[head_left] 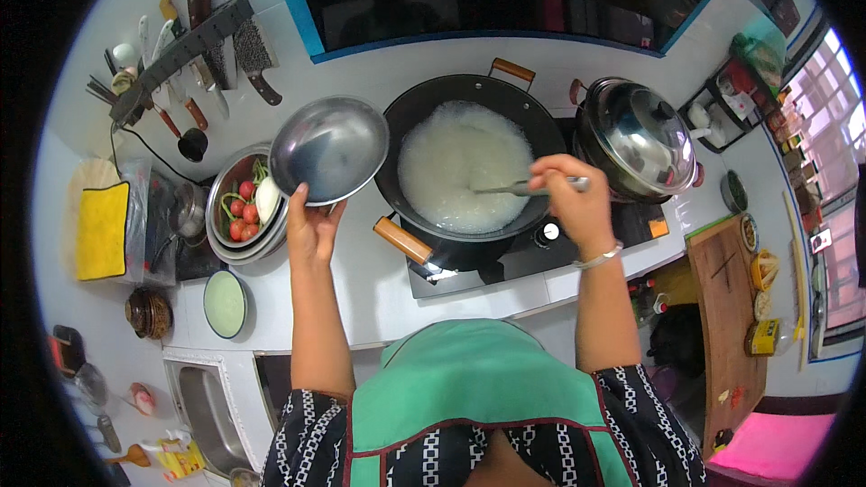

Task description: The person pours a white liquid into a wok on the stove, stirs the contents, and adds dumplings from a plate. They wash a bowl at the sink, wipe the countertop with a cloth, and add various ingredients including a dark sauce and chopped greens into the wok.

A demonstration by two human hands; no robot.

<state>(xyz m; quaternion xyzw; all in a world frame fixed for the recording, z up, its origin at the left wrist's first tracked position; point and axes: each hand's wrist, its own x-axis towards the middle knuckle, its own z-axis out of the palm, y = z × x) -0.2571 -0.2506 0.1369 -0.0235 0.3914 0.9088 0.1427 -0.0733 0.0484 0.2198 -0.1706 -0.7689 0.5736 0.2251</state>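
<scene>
Stirring is under way at the stove: the right hand (577, 203) is closed around the handle of a long metal ladle (528, 188), whose far end dips into the foamy white liquid (460, 162) that fills much of a wide black wok with wooden handles (424, 108). That hand sits over the wok's right rim, with the ladle reaching leftward from it toward the middle of the pan, and a silver bangle (600, 257) circles the wrist below it. The left hand (311, 225) is raised just left of the wok, its fingers curled upward and gripping the lower edge of a round, shallow stainless steel lid (329, 149); the lid is tilted and held in the air, between the wok and the left part of the table, its rim close to the wok's left side, though I cannot tell whether they touch. Beneath and left of the lid stands a metal bowl of red tomatoes and green vegetables (244, 207) on the white table (379, 289). Nearer the table's front edge rests a small round bowl of pale green content (225, 303). To the right of the wok sits a second pot covered by a shiny domed steel lid with a black knob (640, 140). On the wall behind, a dark rack of knives and utensils (185, 45) hangs at the far left.
</scene>
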